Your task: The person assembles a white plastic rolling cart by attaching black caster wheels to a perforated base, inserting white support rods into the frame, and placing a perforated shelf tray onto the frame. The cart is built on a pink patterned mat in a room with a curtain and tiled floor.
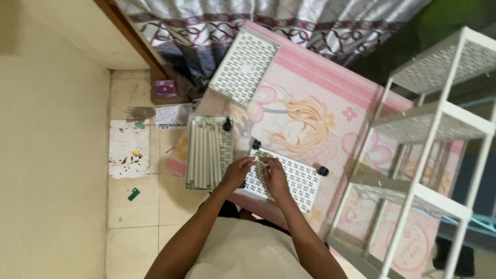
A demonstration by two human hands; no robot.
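Observation:
Both my hands meet over a white perforated shelf tray (297,181) with black casters (323,170) that lies on a pink patterned mat (310,88). My left hand (238,172) and my right hand (274,175) pinch a small pale part between them at the tray's near edge; the part is too small to tell. Beside my left hand lies another tray (192,165) filled with several white tubes (206,152) and a black caster (227,124).
A third white perforated tray (243,67) lies farther off on the mat. A white tiered rack (434,144) stands at the right. A patterned curtain (258,20) hangs at the top. Paper scraps and a small purple box (165,88) lie on the tiled floor at left.

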